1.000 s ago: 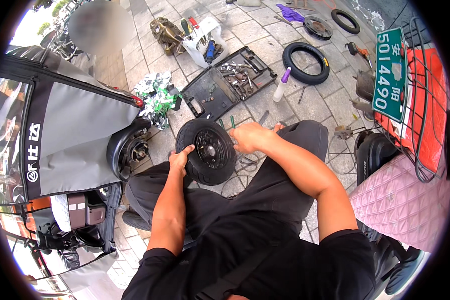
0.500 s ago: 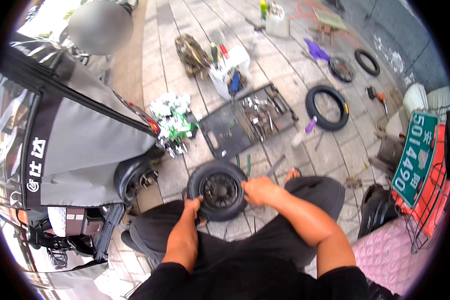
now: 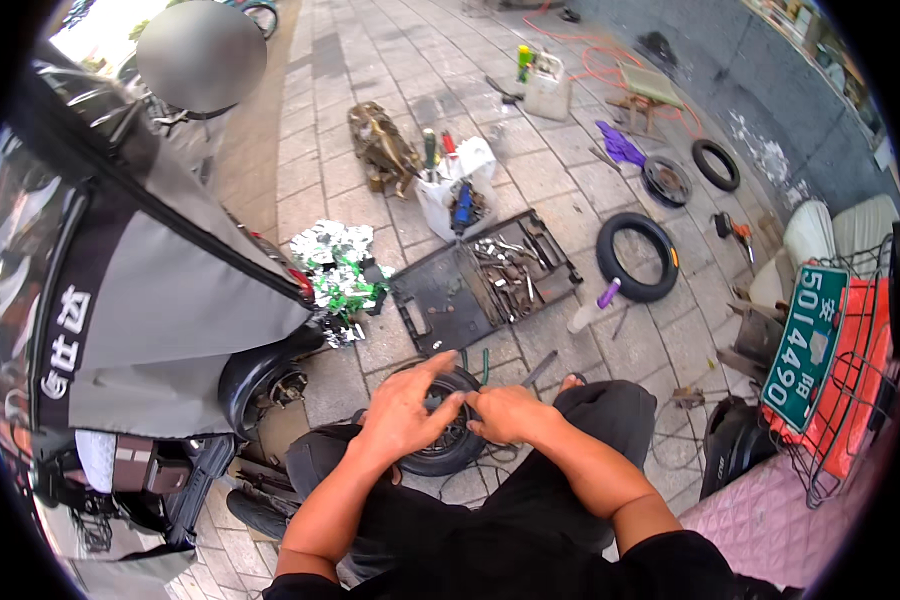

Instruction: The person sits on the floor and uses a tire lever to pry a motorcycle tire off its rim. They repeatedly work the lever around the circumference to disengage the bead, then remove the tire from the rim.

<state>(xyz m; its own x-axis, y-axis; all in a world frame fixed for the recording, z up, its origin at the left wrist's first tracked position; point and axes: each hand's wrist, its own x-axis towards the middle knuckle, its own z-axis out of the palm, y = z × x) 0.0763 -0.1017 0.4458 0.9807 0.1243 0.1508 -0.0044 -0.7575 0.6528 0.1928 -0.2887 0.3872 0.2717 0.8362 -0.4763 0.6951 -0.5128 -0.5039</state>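
Note:
In front of me, between my legs, lies a black wheel with a dark rim. My left hand is above it, fingers apart, covering much of its upper left part. My right hand is closed at the wheel's right side; what it holds is hidden. A green-handled tool and a long metal bar lie just beyond the wheel. An open black tool case with sockets and small metal tools sits farther forward, beside a spray bottle with a purple top.
A covered vehicle fills the left. Crumpled foil, a bag of tools and loose tires lie on the paving. A wire basket, pink quilted cover and gray wall are at the right.
My left hand has left the tire's left side and moved up and right over the wheel, its fingers spreading. My right hand stays at the right side. The view has shifted.

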